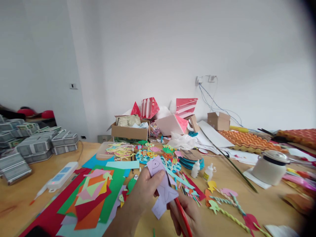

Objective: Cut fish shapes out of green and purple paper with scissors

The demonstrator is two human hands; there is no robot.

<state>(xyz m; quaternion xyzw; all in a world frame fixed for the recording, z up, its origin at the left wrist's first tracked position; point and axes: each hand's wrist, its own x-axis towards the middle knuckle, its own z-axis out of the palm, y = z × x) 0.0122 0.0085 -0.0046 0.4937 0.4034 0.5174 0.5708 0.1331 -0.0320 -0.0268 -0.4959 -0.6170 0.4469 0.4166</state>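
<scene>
Pinching purple paper point(163, 189) in left fingers point(158, 178), gripping red scissors point(183, 217) in right fingers point(188, 203) just beside. Follow drawn fish outline point(170, 194), rotating paper, not scissors; steer clear of left fingers.

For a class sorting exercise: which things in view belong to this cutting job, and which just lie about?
Likely the job:
purple paper, left hand
red-handled scissors, right hand

Apparently lying about:
white lidded pot
power strip
small cardboard box
</scene>
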